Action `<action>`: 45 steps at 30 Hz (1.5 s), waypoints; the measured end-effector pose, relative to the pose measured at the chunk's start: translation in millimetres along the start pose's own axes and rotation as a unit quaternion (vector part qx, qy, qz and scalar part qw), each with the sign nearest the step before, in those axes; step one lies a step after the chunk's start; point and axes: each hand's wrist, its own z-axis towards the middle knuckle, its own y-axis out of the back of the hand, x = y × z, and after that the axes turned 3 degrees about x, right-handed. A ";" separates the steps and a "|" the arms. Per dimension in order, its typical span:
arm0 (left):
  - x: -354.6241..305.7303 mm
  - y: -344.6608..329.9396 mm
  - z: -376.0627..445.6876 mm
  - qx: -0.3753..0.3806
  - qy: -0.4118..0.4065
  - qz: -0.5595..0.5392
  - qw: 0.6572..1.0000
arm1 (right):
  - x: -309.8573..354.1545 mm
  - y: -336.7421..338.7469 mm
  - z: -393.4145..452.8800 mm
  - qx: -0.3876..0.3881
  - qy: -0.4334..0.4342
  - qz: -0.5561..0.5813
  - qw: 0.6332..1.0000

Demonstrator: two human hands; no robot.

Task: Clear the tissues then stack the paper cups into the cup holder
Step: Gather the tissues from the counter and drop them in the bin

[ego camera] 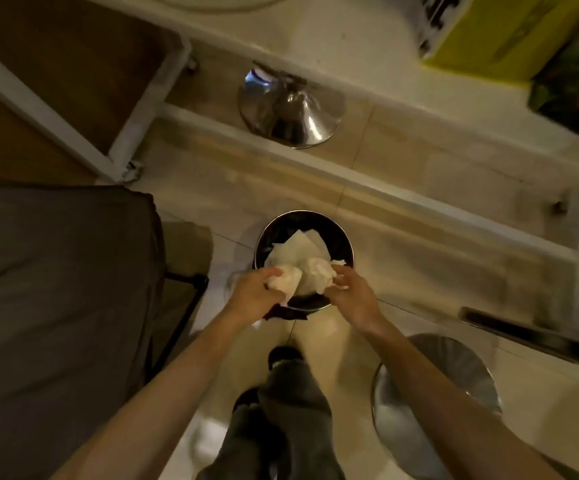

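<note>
a: looking down at a round bin (345,244) on the pale tiled floor (402,268). shiny dark rim, black bag inside, mostly hidden under white paper.

b: and the hands?

a: left hand (251,296) closed around a crumpled white tissue (286,282), soft and wrinkly. right hand (348,296) pinching another scrunched tissue (319,275) with bent fingers. both right over the near edge of the bin, close together, hiding that part of the rim.

b: more paper in there?

a: flat white sheets (296,249) lying in the bin behind the hands. maybe napkins, too blurry to tell.

b: around it?

a: shiny metal cone-shaped stool base (291,109) farther off, another round metal base (433,403) near the right arm, partly cut off. grey cloth seat (56,289) on the left, cut off by the edge. yellow box (510,32) top right, only a corner showing. grey trouser legs and dark shoes below.
</note>
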 end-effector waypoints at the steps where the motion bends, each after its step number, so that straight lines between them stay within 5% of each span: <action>1: 7.6 -6.0 16.8 0.005 0.000 0.002 1.000 | -9.9 -6.7 15.2 -0.002 -0.008 0.012 1.000; 8: 45.8 -38.0 87.7 0.042 -0.003 -0.030 0.999 | -50.3 -36.2 85.8 0.045 -0.033 0.074 0.996; 17: 21.7 -18.1 36.3 0.079 0.034 -0.103 0.991 | -22.2 -3.0 52.1 0.087 -0.038 0.032 0.995; 29: -139.2 61.9 -143.3 0.088 -0.029 -0.075 0.993 | 130.5 80.8 -117.5 0.072 0.057 -0.001 0.996; 45: -375.4 160.7 -362.9 0.084 -0.295 0.109 0.945 | 341.6 213.0 -351.3 -0.047 0.329 -0.030 0.943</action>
